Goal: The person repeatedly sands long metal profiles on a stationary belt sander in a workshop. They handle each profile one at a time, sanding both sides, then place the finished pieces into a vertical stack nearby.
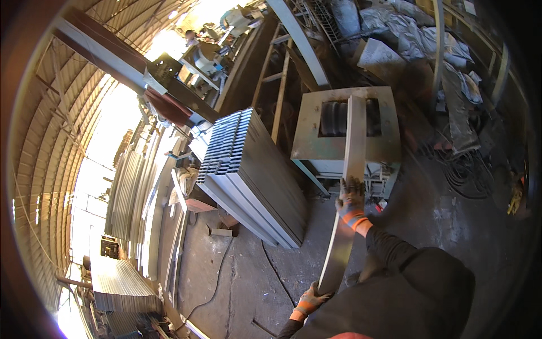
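Observation:
A long, flat metal profile slants from my lower body up onto a grey-green machine. Its far end lies across the machine's top opening, over black ribbed rollers. My left hand, in a grey and orange glove, is closed on the profile's near end. Farther along, my right hand, in a similar glove with dark fingers, grips the profile just in front of the machine. The undersides of both hands are hidden.
Left of the machine stands a tall stack of metal profiles. More long profiles lean farther left. A cable runs over the concrete floor. Coiled hose lies at right, below crumpled sheeting. A slanted post rises behind the machine.

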The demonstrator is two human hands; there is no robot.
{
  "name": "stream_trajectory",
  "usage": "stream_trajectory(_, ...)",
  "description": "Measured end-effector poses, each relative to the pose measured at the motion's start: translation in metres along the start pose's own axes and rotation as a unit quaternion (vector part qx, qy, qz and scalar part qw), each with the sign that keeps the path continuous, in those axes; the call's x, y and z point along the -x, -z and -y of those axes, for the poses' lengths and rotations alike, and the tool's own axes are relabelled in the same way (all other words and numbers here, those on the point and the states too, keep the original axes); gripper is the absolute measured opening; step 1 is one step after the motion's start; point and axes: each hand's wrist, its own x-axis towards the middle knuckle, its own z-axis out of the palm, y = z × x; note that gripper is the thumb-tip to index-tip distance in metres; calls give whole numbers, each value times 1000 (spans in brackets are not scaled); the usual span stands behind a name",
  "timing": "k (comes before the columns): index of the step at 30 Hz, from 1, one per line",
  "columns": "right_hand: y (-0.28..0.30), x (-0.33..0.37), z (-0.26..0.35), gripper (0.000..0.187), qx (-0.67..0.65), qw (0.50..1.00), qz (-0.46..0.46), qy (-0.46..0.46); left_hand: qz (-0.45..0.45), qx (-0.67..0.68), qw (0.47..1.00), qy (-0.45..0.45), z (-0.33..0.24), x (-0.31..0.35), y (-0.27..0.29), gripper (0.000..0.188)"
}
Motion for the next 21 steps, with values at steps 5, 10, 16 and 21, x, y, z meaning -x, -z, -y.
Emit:
stream_trajectory(5,-23,-138,-48,73,-49,994,-94,-7,-71,-126,984,-102,-100,-92,19,84)
stream_trajectory(10,-54,-321,-77,81,-31,993,-85,-82,-233,-222,933,-159,-221,-213,27,68)
stream_trajectory(16,-78,-473,-118,71,135,987,-64,-60,-215,-211,940,-161,-318,-331,48,97)
stream_trajectory(21,-91,-490,-133,73,126,984,-128,-20,-193,-199,943,-186,-321,-353,64,95)
